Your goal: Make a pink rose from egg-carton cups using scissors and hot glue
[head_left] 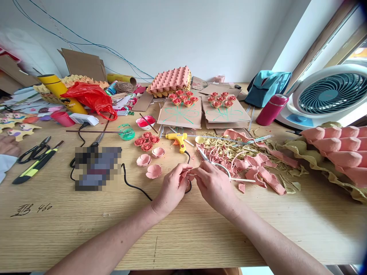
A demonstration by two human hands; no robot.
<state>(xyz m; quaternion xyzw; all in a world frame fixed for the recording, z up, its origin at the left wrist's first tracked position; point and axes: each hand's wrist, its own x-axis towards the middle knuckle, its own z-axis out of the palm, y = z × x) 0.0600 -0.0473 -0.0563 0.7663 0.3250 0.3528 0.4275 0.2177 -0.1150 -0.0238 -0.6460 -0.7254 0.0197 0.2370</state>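
Note:
My left hand [172,187] and my right hand [215,187] meet above the table, fingertips pinched together on a small pink piece of egg carton [188,172]. Fingers cover most of that piece. Scissors [203,154] with a white handle loop lie just behind my right hand. Beyond my left hand is a yellow hot glue gun [178,141], its black cord running under my hands. Pink cup-shaped carton petals [154,171] sit left of my left hand, and several red-painted carton flowers [146,146] stand behind them.
Pink and yellow carton scraps [249,160] spread right of centre. Egg trays [338,149] and a fan [329,95] stand right. Two cardboard sheets [180,116] bear flowers. A paint bowl [145,122], a utility knife [37,163] and another person's hand [8,147] are left.

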